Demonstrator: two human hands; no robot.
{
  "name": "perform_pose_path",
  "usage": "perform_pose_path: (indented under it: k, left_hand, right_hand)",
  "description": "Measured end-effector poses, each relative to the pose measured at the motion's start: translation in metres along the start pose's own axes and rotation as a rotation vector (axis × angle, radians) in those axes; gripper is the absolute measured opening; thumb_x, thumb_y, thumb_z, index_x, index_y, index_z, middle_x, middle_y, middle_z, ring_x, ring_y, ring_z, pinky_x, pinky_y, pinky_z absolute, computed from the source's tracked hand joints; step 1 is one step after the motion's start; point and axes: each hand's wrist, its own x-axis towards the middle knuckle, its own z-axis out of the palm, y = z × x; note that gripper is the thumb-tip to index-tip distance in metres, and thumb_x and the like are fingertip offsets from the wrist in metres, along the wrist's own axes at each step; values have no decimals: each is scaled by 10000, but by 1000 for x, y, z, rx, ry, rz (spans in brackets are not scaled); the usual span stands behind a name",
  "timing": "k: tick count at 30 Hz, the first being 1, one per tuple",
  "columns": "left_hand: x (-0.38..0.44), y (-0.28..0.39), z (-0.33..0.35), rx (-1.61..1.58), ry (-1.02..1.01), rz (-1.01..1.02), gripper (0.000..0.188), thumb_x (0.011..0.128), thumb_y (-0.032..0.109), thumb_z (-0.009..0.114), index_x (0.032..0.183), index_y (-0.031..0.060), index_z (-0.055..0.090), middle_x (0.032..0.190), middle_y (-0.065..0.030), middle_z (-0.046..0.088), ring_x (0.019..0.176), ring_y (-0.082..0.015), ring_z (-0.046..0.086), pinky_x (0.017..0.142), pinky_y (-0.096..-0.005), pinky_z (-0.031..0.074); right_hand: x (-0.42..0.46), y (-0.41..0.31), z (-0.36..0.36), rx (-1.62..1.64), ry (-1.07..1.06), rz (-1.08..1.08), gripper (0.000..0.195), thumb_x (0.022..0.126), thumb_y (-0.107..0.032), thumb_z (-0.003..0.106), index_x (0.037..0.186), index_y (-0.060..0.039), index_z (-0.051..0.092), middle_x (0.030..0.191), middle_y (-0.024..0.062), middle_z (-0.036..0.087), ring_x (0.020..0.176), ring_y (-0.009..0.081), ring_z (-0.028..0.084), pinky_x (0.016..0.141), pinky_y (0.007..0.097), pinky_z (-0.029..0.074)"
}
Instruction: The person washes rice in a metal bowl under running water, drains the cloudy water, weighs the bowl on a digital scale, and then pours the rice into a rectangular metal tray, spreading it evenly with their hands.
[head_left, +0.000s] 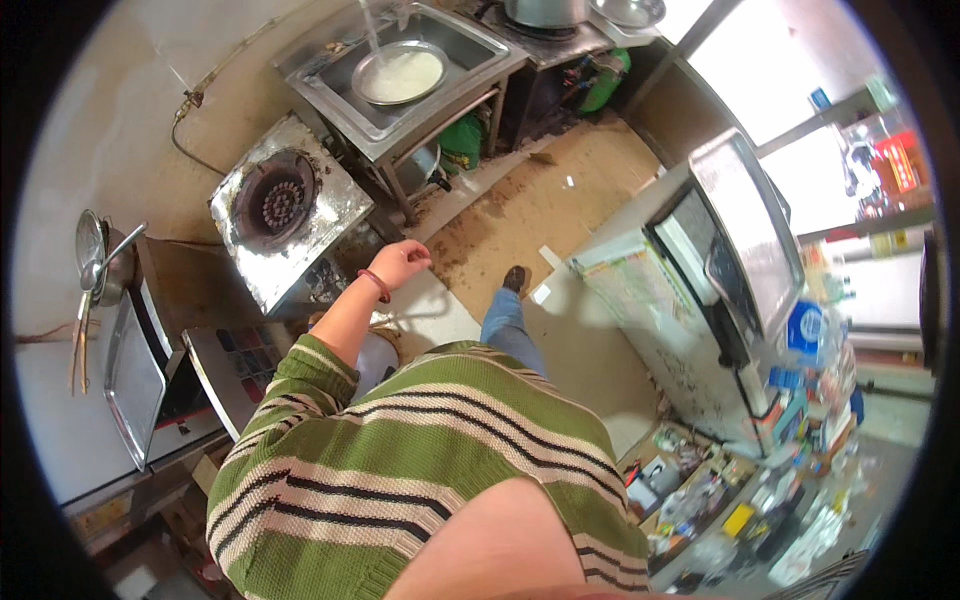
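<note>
My left hand (409, 259) hangs in the air beside the front corner of a metal stove (330, 214). Its fingers are loosely curled with nothing in them, and a reddish bangle (375, 285) circles the wrist. The right hand is out of view; only a bare part of that arm (495, 547) shows large at the bottom. Ahead, water (369, 30) runs down into a round metal basin (442, 71) of whitish, cloudy contents. That basin sits inside a stainless steel sink (491, 49).
A large pot (547, 11) stands on a burner beyond the sink. Cardboard (585, 172) covers part of the floor. A white appliance (637, 300) flanks me on the right, with cluttered packaging (697, 487) behind it. At left, ladles (90, 277) hang by a cabinet.
</note>
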Motion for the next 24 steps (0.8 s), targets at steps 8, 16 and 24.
perform_pose_path:
  k: [8,16,24]
  left_hand:
    - [66,-125,19,98,394,-436,226,781,254,603,908,70,637,844,-125,664,798,-263,642,728,-354,501]
    - [-57,-166,112,208,-440,-927,227,767,289,541,741,101,665,790,-118,664,757,-258,645,655,-381,509]
    - [67,-210,100,221,-282,-895,287,799,315,528,751,68,667,763,-110,652,733,-216,633,659,-354,502]
  right_hand:
    - [213,-38,-288,-790,191,-310,161,754,-228,549,787,-111,655,854,106,645,777,270,619,612,406,468]
    - [358,-383,-681,603,588,-456,72,782,-103,559,728,-63,534,611,1,490,557,107,477,481,271,377]
    - [287,-645,-715,479,331,-752,201,757,-92,661,687,-63,475,630,-38,445,601,52,412,531,215,349]
